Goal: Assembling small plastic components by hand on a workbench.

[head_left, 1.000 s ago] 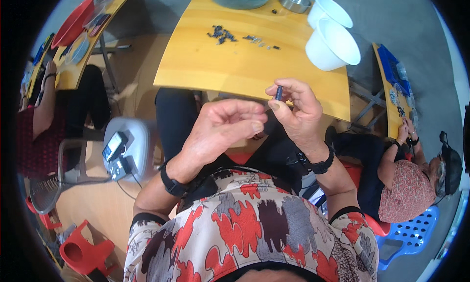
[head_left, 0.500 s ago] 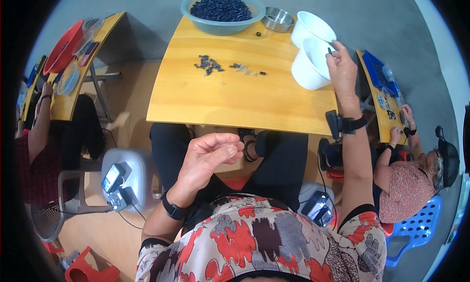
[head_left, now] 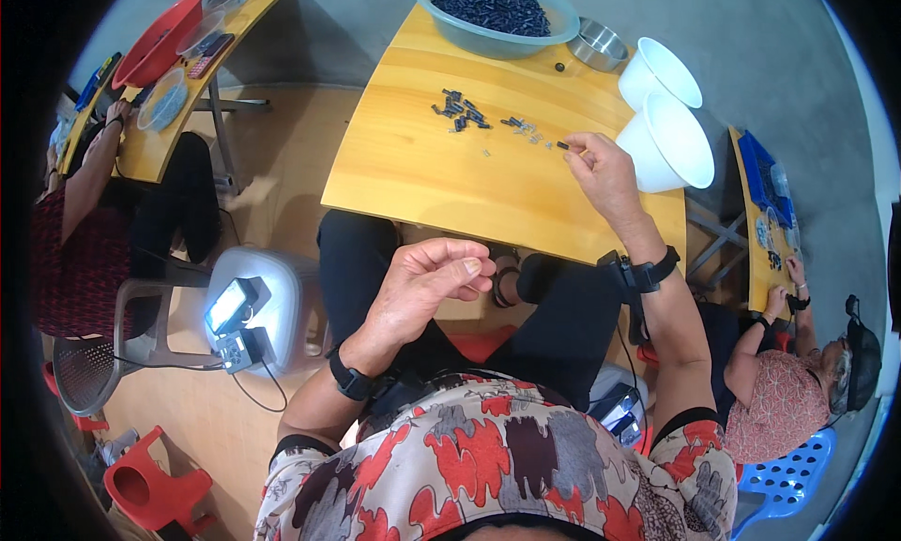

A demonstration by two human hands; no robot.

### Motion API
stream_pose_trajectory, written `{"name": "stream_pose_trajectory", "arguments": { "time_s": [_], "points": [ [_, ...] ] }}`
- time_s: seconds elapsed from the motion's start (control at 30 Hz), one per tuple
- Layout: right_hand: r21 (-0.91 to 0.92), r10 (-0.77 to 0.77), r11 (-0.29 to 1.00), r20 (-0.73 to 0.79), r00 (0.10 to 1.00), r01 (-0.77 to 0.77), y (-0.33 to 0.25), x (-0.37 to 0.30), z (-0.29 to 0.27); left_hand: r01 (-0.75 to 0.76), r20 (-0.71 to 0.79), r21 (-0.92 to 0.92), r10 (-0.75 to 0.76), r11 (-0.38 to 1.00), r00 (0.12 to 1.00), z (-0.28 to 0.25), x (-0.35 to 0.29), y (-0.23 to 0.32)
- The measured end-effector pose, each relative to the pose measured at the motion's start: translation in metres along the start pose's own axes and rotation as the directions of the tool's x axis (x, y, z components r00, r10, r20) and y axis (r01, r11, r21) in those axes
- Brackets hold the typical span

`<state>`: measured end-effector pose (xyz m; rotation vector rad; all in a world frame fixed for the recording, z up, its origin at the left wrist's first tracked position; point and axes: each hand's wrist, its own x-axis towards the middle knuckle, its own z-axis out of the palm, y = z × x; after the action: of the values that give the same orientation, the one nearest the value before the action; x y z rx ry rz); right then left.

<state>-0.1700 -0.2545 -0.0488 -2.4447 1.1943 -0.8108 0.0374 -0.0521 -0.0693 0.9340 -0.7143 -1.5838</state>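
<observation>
Over my lap at the table's front edge, my left hand (head_left: pixel 427 283) is closed, thumb pressed to curled fingers. Whatever it may hold is too small or hidden to make out. My right hand (head_left: pixel 605 175) is low over the right part of the table. Its thumb and forefinger pinch the end of a small black cylindrical piece (head_left: pixel 563 145). Left of that piece lies a scatter of small silvery parts (head_left: pixel 530 131) with some dark ones. Farther left is a loose pile of small black pieces (head_left: pixel 460 110).
A bluish-green basin (head_left: pixel 497 42) full of dark pieces stands at the back, beside a round metal dish (head_left: pixel 598 45) and a small black round thing (head_left: pixel 560 67). Two white tubs (head_left: pixel 648 142) stand at the table's right edge. Other people sit at tables on both sides.
My right hand has come down leftward from the white tub, where it held a dark piece, to the black piece on the table. My left hand stays closed. The whole view has shifted.
</observation>
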Motion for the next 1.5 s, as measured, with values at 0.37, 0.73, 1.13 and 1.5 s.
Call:
{"name": "stream_pose_trajectory", "arguments": {
  "time_s": [0.37, 0.73, 1.13, 1.5],
  "points": [
    [-0.101, 0.016, 0.995, 0.024, 1.0, -0.014, 0.05, 0.017, 0.023, 0.008, -0.035, -0.017, -0.008, 1.0, 0.999, -0.014, 0.013, -0.004],
    [-0.101, 0.026, 0.995, 0.066, 0.997, -0.019, 0.045, 0.012, 0.024, 0.011, -0.01, 0.006, -0.011, 1.0, 1.0, -0.008, 0.019, -0.003],
    [0.803, 0.23, 0.307, 0.459, 0.858, -0.511, -0.068, -0.051, 0.013, -0.138, -0.123, 0.06, 0.144, 0.989, 0.982, 0.022, 0.034, 0.009],
    [0.827, 0.114, 0.123, 0.537, 0.836, -0.548, -0.079, -0.077, 0.011, -0.255, 0.005, 0.151, 0.257, 0.955, 0.966, 0.03, 0.029, 0.002]
  ]
}}
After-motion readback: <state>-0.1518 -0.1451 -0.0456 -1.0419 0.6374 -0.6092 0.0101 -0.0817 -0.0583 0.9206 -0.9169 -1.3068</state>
